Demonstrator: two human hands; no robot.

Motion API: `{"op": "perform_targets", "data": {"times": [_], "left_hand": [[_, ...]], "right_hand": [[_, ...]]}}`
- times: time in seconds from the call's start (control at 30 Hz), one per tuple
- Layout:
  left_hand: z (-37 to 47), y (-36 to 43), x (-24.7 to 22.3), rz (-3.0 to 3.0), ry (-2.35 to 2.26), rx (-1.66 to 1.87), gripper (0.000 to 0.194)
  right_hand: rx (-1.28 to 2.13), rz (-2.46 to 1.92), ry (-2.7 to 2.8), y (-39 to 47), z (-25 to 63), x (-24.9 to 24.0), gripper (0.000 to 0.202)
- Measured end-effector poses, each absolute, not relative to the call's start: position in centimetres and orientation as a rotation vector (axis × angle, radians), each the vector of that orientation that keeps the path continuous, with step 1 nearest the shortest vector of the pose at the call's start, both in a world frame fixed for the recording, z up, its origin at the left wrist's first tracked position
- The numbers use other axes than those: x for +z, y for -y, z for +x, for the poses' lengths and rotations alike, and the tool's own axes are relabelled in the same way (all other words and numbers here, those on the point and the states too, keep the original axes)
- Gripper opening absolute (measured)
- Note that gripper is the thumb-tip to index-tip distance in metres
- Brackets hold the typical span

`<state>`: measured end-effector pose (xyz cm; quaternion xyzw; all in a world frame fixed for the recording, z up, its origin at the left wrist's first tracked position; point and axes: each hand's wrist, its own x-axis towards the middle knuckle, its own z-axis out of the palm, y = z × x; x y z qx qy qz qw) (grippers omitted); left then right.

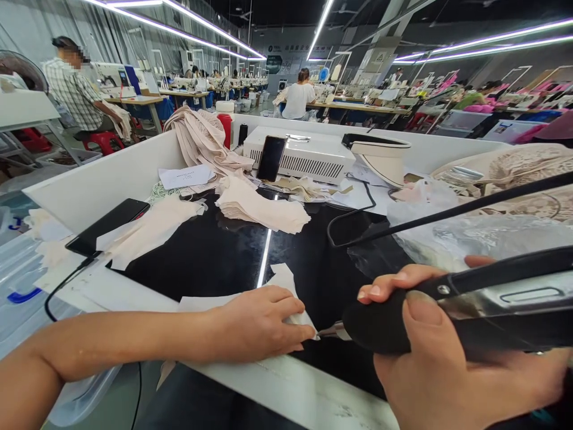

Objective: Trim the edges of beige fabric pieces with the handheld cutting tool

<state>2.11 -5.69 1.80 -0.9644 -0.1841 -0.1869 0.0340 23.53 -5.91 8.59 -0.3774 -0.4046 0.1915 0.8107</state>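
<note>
My left hand (257, 325) bends its fingers over a small off-white cloth piece (283, 278) near the front edge of the glossy black tabletop (201, 263). Part of the cloth is hidden under that hand. Wrapped in my right hand (441, 364) is a black handheld tool (380, 322) with a silver strip along its body. Its thin metal tip (335, 331) reaches the cloth's corner beside my left fingertips; whether it touches, I cannot tell. Farther back lies a stack of cream cloth pieces (262, 206), with more cream cloth (156, 224) to its left.
A white vented box (299, 156) stands at the back with a phone (271, 157) leaning against it. A black rod (461, 206) crosses the right side above clear plastic (501, 239). A dark tablet-like device (110, 224) with a cable lies left. Coworkers sit beyond.
</note>
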Motion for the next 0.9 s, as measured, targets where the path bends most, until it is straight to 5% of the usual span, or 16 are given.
{"op": "perform_targets", "data": {"times": [0.53, 0.9], "left_hand": [[1.7, 6.0, 2.3, -2.975, 0.653, -0.537, 0.026], [1.3, 6.2, 2.0, -2.966, 0.668, -0.552, 0.027]], "right_hand": [[0.524, -0.886, 0.932, 6.8, 24.9, 8.3, 0.073], [0.424, -0.846, 0.879, 7.0, 22.1, 9.4, 0.062]]}}
